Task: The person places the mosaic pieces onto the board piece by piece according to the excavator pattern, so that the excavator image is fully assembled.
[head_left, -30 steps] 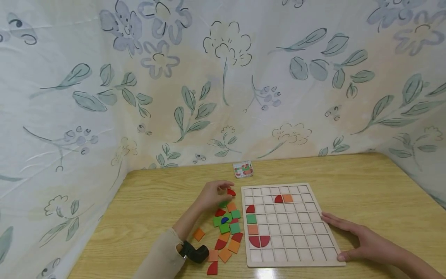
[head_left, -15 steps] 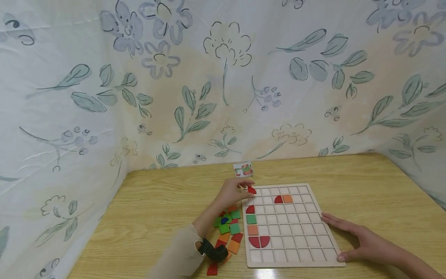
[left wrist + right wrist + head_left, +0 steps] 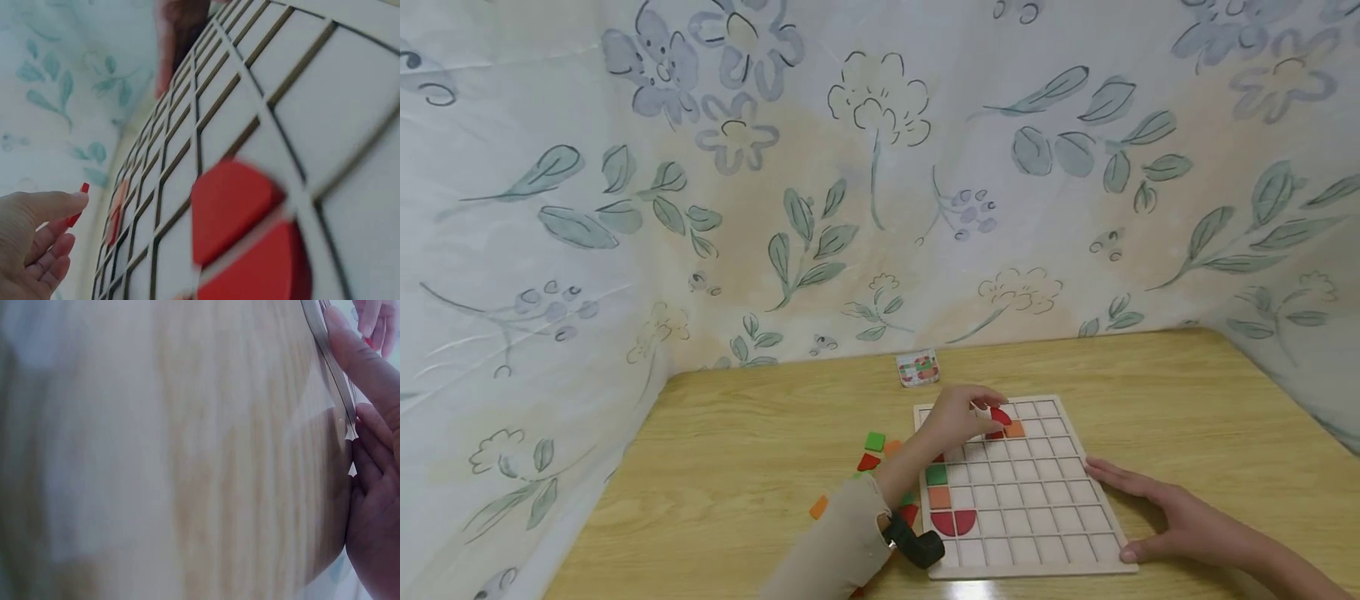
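My left hand (image 3: 958, 419) pinches a red quarter-circle tile (image 3: 1002, 415) above the far rows of the wooden grid board (image 3: 1037, 496). In the left wrist view, thumb and fingers hold that red tile (image 3: 78, 206) by its edges, apart from the board. Just below it sit another red tile, partly hidden, and an orange square tile (image 3: 1015, 429). Along the board's left side lie a green square (image 3: 936, 475), a light orange square (image 3: 939, 497) and two red quarter-circles (image 3: 953, 523). My right hand (image 3: 1187, 517) rests against the board's right edge, fingers extended, thumb at the near corner.
Loose tiles lie left of the board, partly hidden by my left forearm, among them a green square (image 3: 875, 442) and a red piece (image 3: 868, 462). A small printed pattern card (image 3: 917, 367) lies behind the board. Floral cloth (image 3: 880, 183) closes off the table's back.
My left hand has carried the red quarter-circle tile from the loose pile rightward over the board, to beside the orange square. My right hand stays at the board's edge.
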{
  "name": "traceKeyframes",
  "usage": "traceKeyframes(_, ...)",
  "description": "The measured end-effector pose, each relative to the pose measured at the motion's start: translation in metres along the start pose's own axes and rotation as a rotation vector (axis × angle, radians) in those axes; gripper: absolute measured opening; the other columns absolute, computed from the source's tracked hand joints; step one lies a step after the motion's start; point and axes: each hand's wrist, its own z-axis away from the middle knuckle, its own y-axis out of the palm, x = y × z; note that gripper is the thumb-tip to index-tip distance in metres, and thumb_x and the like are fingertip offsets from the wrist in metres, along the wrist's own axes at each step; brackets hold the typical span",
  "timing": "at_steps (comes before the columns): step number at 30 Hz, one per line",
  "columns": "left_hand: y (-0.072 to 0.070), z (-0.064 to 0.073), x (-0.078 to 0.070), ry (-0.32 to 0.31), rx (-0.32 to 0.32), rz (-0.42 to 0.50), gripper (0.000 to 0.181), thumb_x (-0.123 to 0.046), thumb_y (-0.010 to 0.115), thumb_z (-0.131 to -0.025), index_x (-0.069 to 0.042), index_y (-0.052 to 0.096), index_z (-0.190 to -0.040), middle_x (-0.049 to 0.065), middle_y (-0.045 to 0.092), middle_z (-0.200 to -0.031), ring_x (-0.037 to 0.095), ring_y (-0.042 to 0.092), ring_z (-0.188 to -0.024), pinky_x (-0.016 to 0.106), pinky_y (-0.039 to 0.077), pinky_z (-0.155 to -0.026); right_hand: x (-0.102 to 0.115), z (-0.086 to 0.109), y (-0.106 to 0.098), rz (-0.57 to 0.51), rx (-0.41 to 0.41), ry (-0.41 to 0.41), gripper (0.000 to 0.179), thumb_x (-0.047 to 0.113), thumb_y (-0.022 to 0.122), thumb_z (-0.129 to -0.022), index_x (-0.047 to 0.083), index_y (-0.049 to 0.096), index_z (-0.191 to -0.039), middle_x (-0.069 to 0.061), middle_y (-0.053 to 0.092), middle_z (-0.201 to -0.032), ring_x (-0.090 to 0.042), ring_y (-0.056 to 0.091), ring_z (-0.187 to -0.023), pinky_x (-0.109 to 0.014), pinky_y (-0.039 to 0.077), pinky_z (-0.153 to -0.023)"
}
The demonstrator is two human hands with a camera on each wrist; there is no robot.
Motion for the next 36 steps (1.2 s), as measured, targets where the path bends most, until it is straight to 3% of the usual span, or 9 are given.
traceKeyframes(7, 0.025, -0.012, -0.003, 0.024, 0.029, 0.018, 0.031, -0.015, 0.078, -0.074, -0.015, 0.070, -0.104, -0.007, 0.067, -0.096, 0.000, 0.058, -0.078, 0.013, 0.045, -0.067, 0.000, 0.000, 0.000, -0.006, 0.014, 0.011, 0.084, 0.027, 0.075, -0.074, 0.006, 0.032, -0.143, 0.002, 0.027, -0.151, 0.020, 0.014, -0.127, 0.004, 0.012, -0.089)
traceKeyframes(13, 0.036, -0.017, -0.008, 0.030, 0.046, -0.012, 0.028, -0.013, 0.076, -0.075, -0.016, 0.070, -0.103, -0.005, 0.068, -0.097, 0.003, 0.061, -0.085, 0.011, 0.045, -0.073, 0.001, -0.001, 0.002, 0.005, -0.015, -0.019, 0.084, 0.027, 0.077, -0.072, 0.005, 0.035, -0.141, -0.007, 0.031, -0.148, 0.017, 0.016, -0.128, 0.002, 0.015, -0.091)
traceKeyframes(19, 0.041, -0.021, -0.006, 0.045, 0.027, -0.107, 0.026, -0.017, 0.077, -0.075, -0.018, 0.071, -0.101, -0.009, 0.068, -0.094, -0.001, 0.058, -0.083, 0.010, 0.043, -0.072, 0.001, -0.001, -0.001, -0.017, 0.015, -0.003, 0.084, 0.027, 0.075, -0.074, 0.005, 0.032, -0.143, -0.002, 0.027, -0.151, 0.019, 0.014, -0.128, 0.003, 0.013, -0.090)
traceKeyframes(30, 0.043, -0.019, -0.004, 0.066, 0.001, -0.130, 0.024, -0.023, 0.074, -0.078, -0.020, 0.071, -0.101, -0.011, 0.068, -0.093, -0.003, 0.057, -0.085, 0.008, 0.042, -0.072, 0.000, -0.002, 0.000, -0.002, -0.010, -0.034, 0.084, 0.027, 0.076, -0.072, 0.004, 0.036, -0.141, -0.006, 0.031, -0.148, 0.017, 0.017, -0.129, 0.001, 0.016, -0.091)
traceKeyframes(36, 0.042, -0.018, -0.006, 0.087, 0.010, -0.217, 0.022, -0.024, 0.072, -0.080, -0.022, 0.071, -0.102, -0.013, 0.069, -0.093, -0.006, 0.058, -0.085, 0.006, 0.040, -0.071, 0.000, -0.002, 0.000, 0.006, -0.012, -0.033, 0.084, 0.027, 0.076, -0.071, 0.004, 0.035, -0.141, -0.006, 0.031, -0.148, 0.017, 0.016, -0.129, 0.001, 0.015, -0.091)
